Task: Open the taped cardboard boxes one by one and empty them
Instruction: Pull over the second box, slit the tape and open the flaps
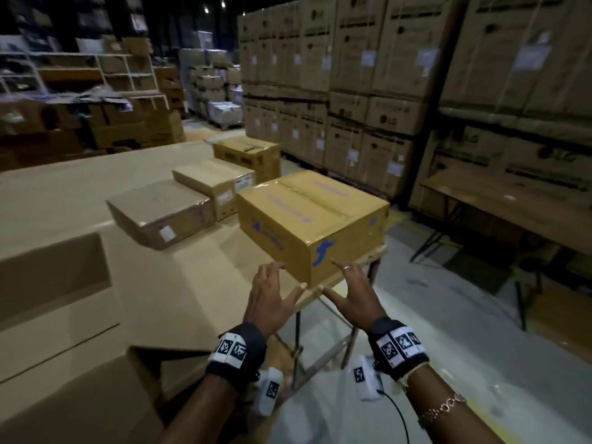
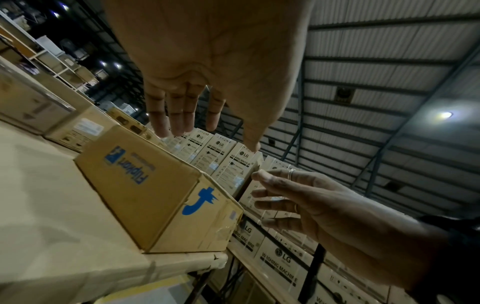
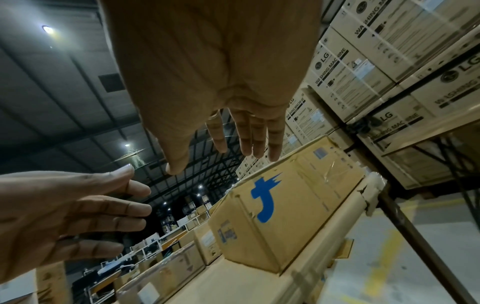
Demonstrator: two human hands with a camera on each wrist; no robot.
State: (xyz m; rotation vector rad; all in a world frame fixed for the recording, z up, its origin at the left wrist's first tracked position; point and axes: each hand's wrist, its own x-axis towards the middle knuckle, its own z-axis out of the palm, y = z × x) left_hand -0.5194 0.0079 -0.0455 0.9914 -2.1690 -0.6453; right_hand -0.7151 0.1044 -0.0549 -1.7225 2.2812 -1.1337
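Observation:
A taped yellow-brown box with blue print [image 1: 312,219] [image 2: 155,191] [image 3: 288,211] sits at the near right corner of the cardboard-covered table [image 1: 198,277]. Both my hands hover just in front of its near corner, fingers spread and holding nothing. My left hand [image 1: 272,293] [image 2: 197,98] [image 3: 64,207] is a little left of the corner, my right hand [image 1: 349,290] [image 3: 233,115] [image 2: 298,199] a little right of it; neither touches the box. Three more taped boxes stand behind: a flat one [image 1: 160,213], a middle one [image 1: 217,184] and a far one [image 1: 248,155].
Tall stacks of washing machine cartons [image 1: 352,75] wall off the right and back. A side table [image 1: 506,200] stands at the right over grey floor [image 1: 448,315]. An open carton [image 1: 96,395] lies at my near left. Shelving with boxes [image 1: 80,81] fills the far left.

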